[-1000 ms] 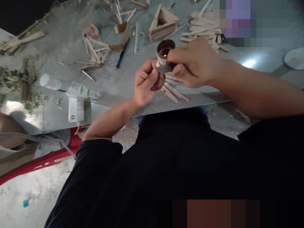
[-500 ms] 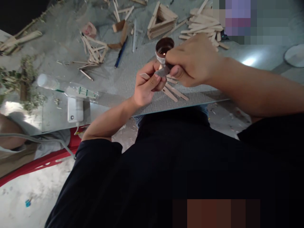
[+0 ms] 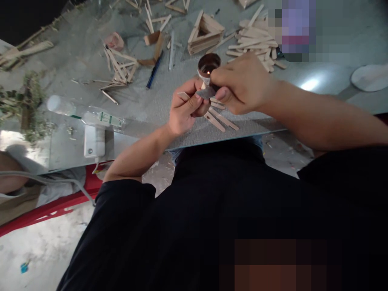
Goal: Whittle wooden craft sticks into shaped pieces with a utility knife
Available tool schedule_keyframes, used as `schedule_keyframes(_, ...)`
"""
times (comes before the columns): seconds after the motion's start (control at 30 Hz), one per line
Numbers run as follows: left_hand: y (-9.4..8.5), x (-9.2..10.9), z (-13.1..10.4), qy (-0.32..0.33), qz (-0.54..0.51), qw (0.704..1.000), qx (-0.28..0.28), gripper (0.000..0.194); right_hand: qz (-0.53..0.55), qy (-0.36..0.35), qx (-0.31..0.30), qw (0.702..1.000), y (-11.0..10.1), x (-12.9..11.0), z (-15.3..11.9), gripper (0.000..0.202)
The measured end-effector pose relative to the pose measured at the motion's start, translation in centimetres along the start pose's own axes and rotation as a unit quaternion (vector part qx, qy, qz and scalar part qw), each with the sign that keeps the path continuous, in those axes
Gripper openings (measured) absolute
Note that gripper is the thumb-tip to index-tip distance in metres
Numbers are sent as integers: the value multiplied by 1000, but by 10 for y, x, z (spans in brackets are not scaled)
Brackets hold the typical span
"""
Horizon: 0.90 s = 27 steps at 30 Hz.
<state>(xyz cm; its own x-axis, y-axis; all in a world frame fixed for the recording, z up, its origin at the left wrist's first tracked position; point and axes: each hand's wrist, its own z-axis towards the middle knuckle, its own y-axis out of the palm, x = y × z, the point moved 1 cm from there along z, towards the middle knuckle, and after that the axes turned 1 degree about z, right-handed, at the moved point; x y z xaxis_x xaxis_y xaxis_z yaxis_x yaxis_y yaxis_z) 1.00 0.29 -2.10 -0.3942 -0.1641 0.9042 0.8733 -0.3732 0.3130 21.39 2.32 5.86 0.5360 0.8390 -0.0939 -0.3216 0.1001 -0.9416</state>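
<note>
My left hand (image 3: 185, 108) is closed round a wooden craft stick (image 3: 183, 95), whose pale end shows past the fingers. In my right hand (image 3: 242, 83) is a small knife (image 3: 206, 93) with a wide grey blade; the blade lies across the stick, close to my left thumb. The knife's handle is mostly hidden by the fingers. Just beyond both hands stands a round brown cup (image 3: 209, 60) with a small flame inside. Several loose craft sticks (image 3: 222, 117) lie on the table under my hands.
A stacked triangle of sticks (image 3: 206, 34), a stick pile (image 3: 256, 40) and a blue pen (image 3: 154, 70) lie beyond my hands. To the left are a clear bottle (image 3: 101, 117), a white power bank (image 3: 94, 141) and dried plants (image 3: 32, 105). The glass table's edge (image 3: 200, 143) runs before me.
The view has shifted slightly. Both hands keep nearly the same pose, with the blade still against the stick.
</note>
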Motion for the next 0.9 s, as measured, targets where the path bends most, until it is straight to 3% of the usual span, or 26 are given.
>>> schedule_keyframes(0.2, 7, 12, -5, -22, 32, 999, -22, 47, -32, 4, -14, 999, 2, 1, 1, 92)
schedule_keyframes(0.37, 20, 24, -11, -32, 41, 996, -68, 52, -9, 130, 76, 988, -1, 21, 3, 94)
schedule_keyframes(0.43, 15, 28, -4, -5, 38, 998, -42, 46, 20, 169, 107, 980, -3, 32, 4, 95)
schedule_keyframes(0.57, -26, 28, 30, 61, 93, 989, 94, 36, 85, 196, 141, 967, -7, 45, 3, 89)
schedule_keyframes(0.63, -54, 23, 49, 45, 120, 981, 146, 36, 78, 192, 117, 971, -6, 45, 3, 86)
schedule_keyframes(0.73, -87, 10, 68, -17, 151, 975, 161, 35, 53, 167, 17, 984, 2, 41, 4, 76)
schedule_keyframes(0.9, -111, -9, 75, 2, 292, 939, 182, 48, 42, 126, -90, 987, 20, 34, 6, 55)
